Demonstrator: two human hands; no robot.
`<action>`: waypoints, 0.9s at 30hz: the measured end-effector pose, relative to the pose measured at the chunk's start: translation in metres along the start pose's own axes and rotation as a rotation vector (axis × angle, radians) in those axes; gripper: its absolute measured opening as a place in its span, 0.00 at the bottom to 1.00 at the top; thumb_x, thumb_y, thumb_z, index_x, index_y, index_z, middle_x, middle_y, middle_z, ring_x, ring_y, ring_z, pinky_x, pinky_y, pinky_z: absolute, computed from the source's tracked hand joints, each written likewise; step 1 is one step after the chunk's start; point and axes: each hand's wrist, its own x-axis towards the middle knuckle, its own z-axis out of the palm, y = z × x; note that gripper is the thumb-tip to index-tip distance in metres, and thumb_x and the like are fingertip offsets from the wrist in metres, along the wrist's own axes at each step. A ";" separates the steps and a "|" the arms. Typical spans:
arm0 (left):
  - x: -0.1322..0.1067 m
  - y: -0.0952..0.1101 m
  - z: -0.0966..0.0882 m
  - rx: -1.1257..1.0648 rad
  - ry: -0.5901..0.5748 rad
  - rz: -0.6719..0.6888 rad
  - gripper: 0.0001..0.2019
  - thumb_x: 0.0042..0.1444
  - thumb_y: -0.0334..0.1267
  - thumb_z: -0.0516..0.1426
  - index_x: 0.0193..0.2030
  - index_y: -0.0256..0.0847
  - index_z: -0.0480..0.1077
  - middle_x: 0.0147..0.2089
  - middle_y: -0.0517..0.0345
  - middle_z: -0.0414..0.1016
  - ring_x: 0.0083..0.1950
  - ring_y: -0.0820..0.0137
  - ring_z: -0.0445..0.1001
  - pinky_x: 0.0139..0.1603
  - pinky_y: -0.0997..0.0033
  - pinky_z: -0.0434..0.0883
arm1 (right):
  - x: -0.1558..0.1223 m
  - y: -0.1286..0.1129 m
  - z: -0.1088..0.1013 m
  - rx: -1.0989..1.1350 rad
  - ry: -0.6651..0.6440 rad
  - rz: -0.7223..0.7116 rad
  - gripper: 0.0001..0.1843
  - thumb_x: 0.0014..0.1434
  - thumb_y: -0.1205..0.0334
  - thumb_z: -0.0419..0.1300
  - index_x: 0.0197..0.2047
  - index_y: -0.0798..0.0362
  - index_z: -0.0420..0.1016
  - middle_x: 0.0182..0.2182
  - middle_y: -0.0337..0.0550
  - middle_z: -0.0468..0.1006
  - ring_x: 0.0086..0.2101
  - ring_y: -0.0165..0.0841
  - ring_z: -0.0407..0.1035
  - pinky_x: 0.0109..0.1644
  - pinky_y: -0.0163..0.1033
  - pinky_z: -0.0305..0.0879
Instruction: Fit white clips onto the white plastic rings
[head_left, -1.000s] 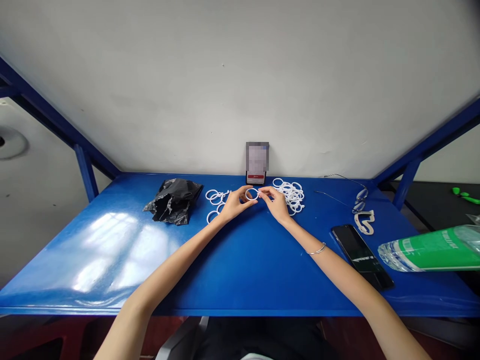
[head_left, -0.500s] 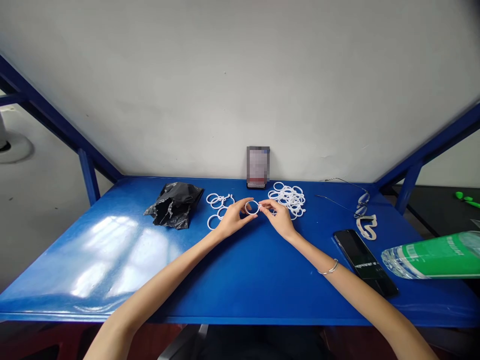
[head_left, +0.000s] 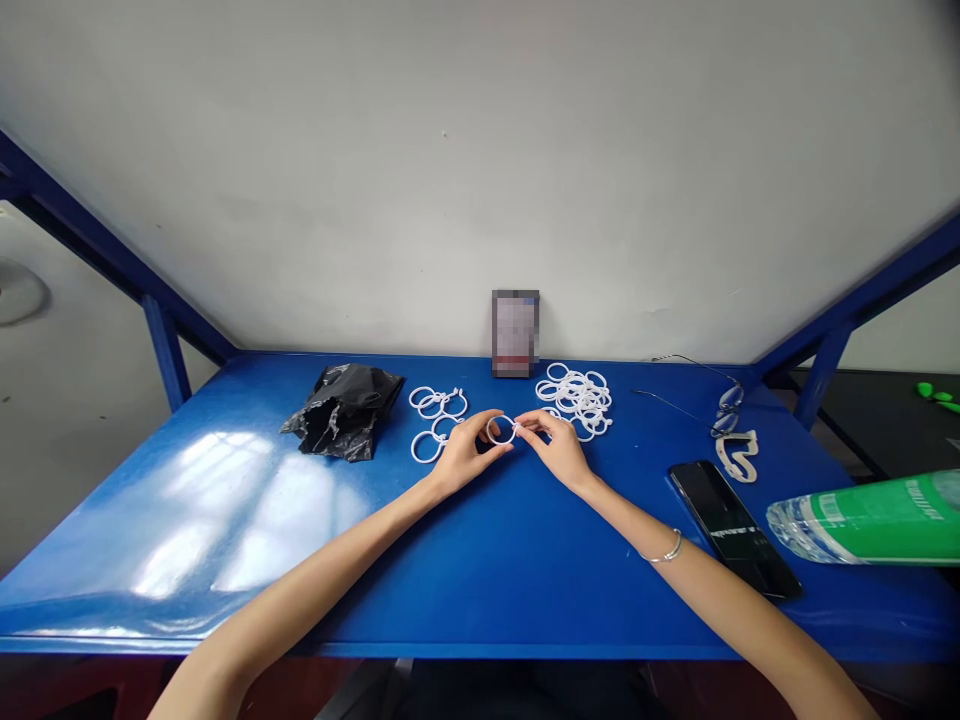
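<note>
A white curtain ring (head_left: 490, 437) is held between my two hands above the blue table. My left hand (head_left: 463, 455) grips the ring's left side between thumb and fingers. At its right edge, where a small eyelet sits, my right hand (head_left: 556, 446) pinches with thumb and fingertips. Several similar rings (head_left: 427, 447) lie spread out just left of my left hand. Behind my right hand is a heaped pile of white rings (head_left: 576, 390), partly covered by that hand.
A crumpled black plastic bag (head_left: 346, 408) lies left. A phone with a blurred screen (head_left: 514, 335) leans on the wall. Toward the right are glasses (head_left: 727, 408), a white strap-like piece (head_left: 738, 457), a dark phone (head_left: 731, 528) and a green-labelled bottle (head_left: 870, 518).
Both hands and the ring have shifted slightly toward me. The ring stays gripped on both sides. The camera view has moved a little.
</note>
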 end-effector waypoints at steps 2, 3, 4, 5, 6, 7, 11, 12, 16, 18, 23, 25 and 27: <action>0.000 0.002 0.000 0.002 0.014 0.008 0.23 0.52 0.50 0.61 0.50 0.38 0.68 0.36 0.56 0.73 0.34 0.70 0.70 0.36 0.70 0.70 | 0.000 0.000 0.000 0.004 0.006 0.003 0.07 0.61 0.57 0.59 0.40 0.49 0.75 0.34 0.42 0.79 0.35 0.36 0.75 0.42 0.42 0.72; 0.001 0.003 -0.001 0.004 0.021 0.017 0.23 0.52 0.50 0.62 0.49 0.38 0.68 0.36 0.56 0.73 0.35 0.69 0.70 0.36 0.70 0.70 | 0.000 0.000 0.000 0.005 0.011 0.004 0.07 0.61 0.57 0.59 0.40 0.50 0.75 0.34 0.42 0.79 0.35 0.36 0.75 0.42 0.42 0.72; 0.001 0.004 -0.001 0.005 0.028 0.027 0.23 0.52 0.50 0.62 0.49 0.38 0.68 0.36 0.56 0.72 0.35 0.69 0.70 0.37 0.70 0.70 | 0.000 0.000 0.000 0.006 0.015 0.005 0.08 0.61 0.57 0.59 0.40 0.50 0.75 0.34 0.42 0.79 0.35 0.37 0.75 0.42 0.42 0.72; 0.001 0.004 -0.002 0.005 0.034 0.037 0.22 0.52 0.50 0.62 0.49 0.38 0.69 0.37 0.56 0.72 0.35 0.69 0.70 0.37 0.70 0.70 | 0.000 0.000 0.000 0.006 0.017 0.004 0.08 0.61 0.56 0.59 0.40 0.50 0.75 0.34 0.42 0.79 0.35 0.37 0.75 0.42 0.42 0.72; 0.001 0.005 -0.002 0.002 0.039 0.044 0.22 0.52 0.50 0.62 0.48 0.39 0.69 0.37 0.56 0.72 0.36 0.69 0.71 0.37 0.70 0.70 | 0.000 -0.001 0.000 0.004 0.019 0.001 0.08 0.61 0.56 0.59 0.40 0.50 0.75 0.34 0.43 0.79 0.34 0.37 0.75 0.42 0.42 0.72; 0.001 0.005 -0.003 -0.001 0.042 0.047 0.22 0.52 0.51 0.62 0.49 0.39 0.69 0.37 0.55 0.72 0.36 0.69 0.71 0.37 0.70 0.70 | 0.000 -0.002 0.000 0.001 0.020 -0.005 0.08 0.61 0.56 0.59 0.40 0.50 0.75 0.35 0.43 0.79 0.35 0.37 0.75 0.42 0.42 0.72; 0.001 0.004 -0.003 -0.005 0.048 0.041 0.23 0.52 0.51 0.62 0.49 0.40 0.70 0.39 0.54 0.73 0.37 0.68 0.72 0.36 0.70 0.71 | 0.000 -0.006 -0.001 -0.023 0.027 -0.054 0.08 0.61 0.57 0.58 0.40 0.49 0.75 0.36 0.43 0.79 0.35 0.36 0.74 0.42 0.42 0.71; 0.001 0.004 -0.003 -0.006 0.051 0.045 0.23 0.52 0.51 0.62 0.50 0.40 0.70 0.39 0.54 0.74 0.37 0.68 0.72 0.36 0.70 0.71 | 0.000 -0.006 -0.001 -0.028 0.030 -0.063 0.08 0.62 0.57 0.58 0.39 0.49 0.75 0.36 0.43 0.78 0.34 0.36 0.73 0.41 0.42 0.71; 0.000 0.003 -0.002 -0.012 0.073 0.070 0.22 0.52 0.51 0.62 0.50 0.39 0.70 0.38 0.55 0.74 0.36 0.68 0.72 0.38 0.69 0.71 | 0.000 -0.006 -0.001 -0.044 0.047 -0.083 0.08 0.62 0.56 0.58 0.38 0.50 0.76 0.35 0.43 0.78 0.33 0.36 0.72 0.39 0.41 0.70; 0.000 0.004 -0.001 -0.016 0.079 0.075 0.22 0.52 0.51 0.62 0.49 0.39 0.71 0.37 0.55 0.74 0.36 0.68 0.72 0.39 0.68 0.71 | 0.000 -0.006 -0.001 -0.047 0.061 -0.095 0.08 0.62 0.56 0.58 0.38 0.50 0.76 0.35 0.44 0.78 0.33 0.36 0.72 0.38 0.41 0.70; 0.000 0.004 -0.001 -0.025 0.071 0.069 0.24 0.51 0.52 0.62 0.50 0.40 0.71 0.38 0.54 0.74 0.36 0.67 0.72 0.40 0.67 0.71 | 0.000 -0.007 0.000 -0.048 0.085 -0.096 0.09 0.62 0.55 0.58 0.35 0.50 0.75 0.34 0.44 0.78 0.34 0.37 0.72 0.38 0.42 0.69; 0.000 0.004 -0.001 -0.021 0.068 0.064 0.24 0.51 0.53 0.61 0.50 0.40 0.71 0.38 0.54 0.74 0.37 0.67 0.72 0.40 0.66 0.71 | 0.000 -0.007 0.000 -0.058 0.091 -0.093 0.10 0.61 0.53 0.58 0.34 0.50 0.75 0.33 0.44 0.77 0.32 0.37 0.71 0.38 0.42 0.69; -0.001 0.004 -0.001 -0.016 0.068 0.063 0.24 0.51 0.54 0.61 0.50 0.40 0.71 0.38 0.54 0.74 0.37 0.67 0.72 0.40 0.66 0.71 | 0.000 -0.007 0.001 -0.067 0.098 -0.097 0.11 0.61 0.52 0.58 0.33 0.50 0.74 0.32 0.44 0.77 0.32 0.37 0.71 0.38 0.43 0.69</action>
